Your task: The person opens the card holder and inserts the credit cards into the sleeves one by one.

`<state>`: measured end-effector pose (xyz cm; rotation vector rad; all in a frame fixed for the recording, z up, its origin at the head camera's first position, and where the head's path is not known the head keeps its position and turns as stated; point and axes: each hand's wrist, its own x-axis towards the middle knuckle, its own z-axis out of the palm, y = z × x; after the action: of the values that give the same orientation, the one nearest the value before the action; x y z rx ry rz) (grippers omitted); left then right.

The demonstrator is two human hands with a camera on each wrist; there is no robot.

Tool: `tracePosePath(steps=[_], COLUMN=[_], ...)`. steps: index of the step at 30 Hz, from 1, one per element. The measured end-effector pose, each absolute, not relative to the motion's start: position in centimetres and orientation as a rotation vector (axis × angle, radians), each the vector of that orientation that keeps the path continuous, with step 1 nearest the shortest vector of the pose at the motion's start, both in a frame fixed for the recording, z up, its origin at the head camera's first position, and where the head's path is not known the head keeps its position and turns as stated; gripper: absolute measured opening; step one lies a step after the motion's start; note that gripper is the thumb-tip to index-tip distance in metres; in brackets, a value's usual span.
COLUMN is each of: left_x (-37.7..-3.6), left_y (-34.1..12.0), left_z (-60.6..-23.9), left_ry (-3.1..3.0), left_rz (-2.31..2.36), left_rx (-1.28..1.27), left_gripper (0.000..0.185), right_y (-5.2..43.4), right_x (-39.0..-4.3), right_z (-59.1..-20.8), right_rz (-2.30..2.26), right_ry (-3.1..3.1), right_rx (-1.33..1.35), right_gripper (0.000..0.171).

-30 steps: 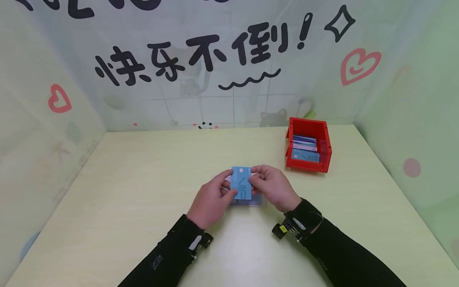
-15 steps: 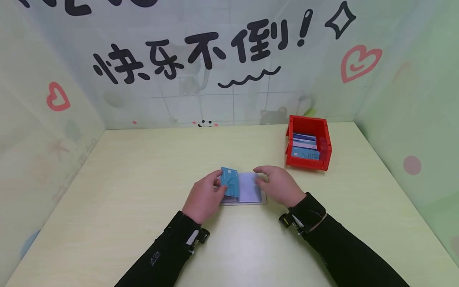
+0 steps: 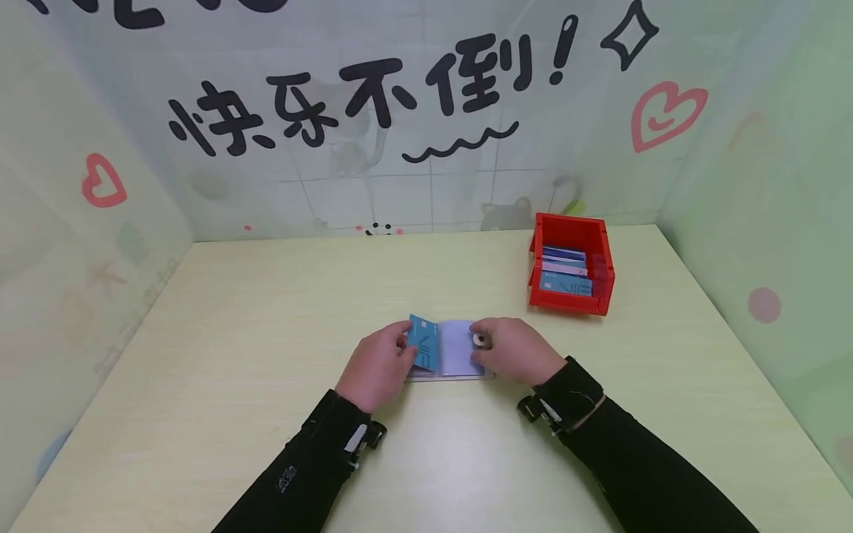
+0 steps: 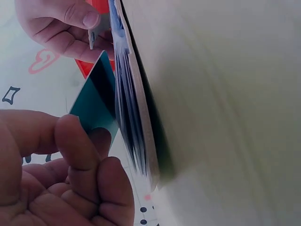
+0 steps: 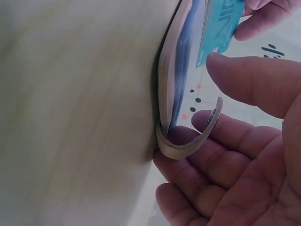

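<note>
Fingers of the left hand (image 3: pixel 378 368) pinch a blue card (image 3: pixel 424 343) tilted over the open card holder (image 3: pixel 457 356) on the table (image 3: pixel 233 333), while the right hand (image 3: pixel 516 351) curls round its snap strap (image 5: pixel 197 139).

A teal-blue plastic card (image 3: pixel 424 343) with pale line markings stands tilted on its edge, leaning over the left part of a flat card holder (image 3: pixel 460 357) with clear plastic sleeves and a pale beige cover. The holder lies open on the desk, its pale top sleeve facing up. In the left wrist view the card (image 4: pixel 96 106) meets the stacked sleeve edges at a shallow angle. In the right wrist view the holder's beige closing strap (image 5: pixel 188 141), bearing a small round snap, curls up and away from the cover's edge. The holder sits near the desk's middle.
</note>
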<state>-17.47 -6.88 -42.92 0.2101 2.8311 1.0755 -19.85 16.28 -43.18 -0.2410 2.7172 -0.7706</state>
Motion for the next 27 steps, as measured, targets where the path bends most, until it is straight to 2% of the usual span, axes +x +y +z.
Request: tracePosePath(steps=[27], left_x=[-17.92], left_y=[-6.14], left_z=[-43.11], left_ry=[2.846], left_rz=[0.986], left_rx=[0.233], left_gripper=[0.048], right_y=[16.38], right_x=[-19.71], right_z=[-42.99], right_rz=[-0.709], right_ry=[2.729], right_rx=[-0.265], right_gripper=[0.050])
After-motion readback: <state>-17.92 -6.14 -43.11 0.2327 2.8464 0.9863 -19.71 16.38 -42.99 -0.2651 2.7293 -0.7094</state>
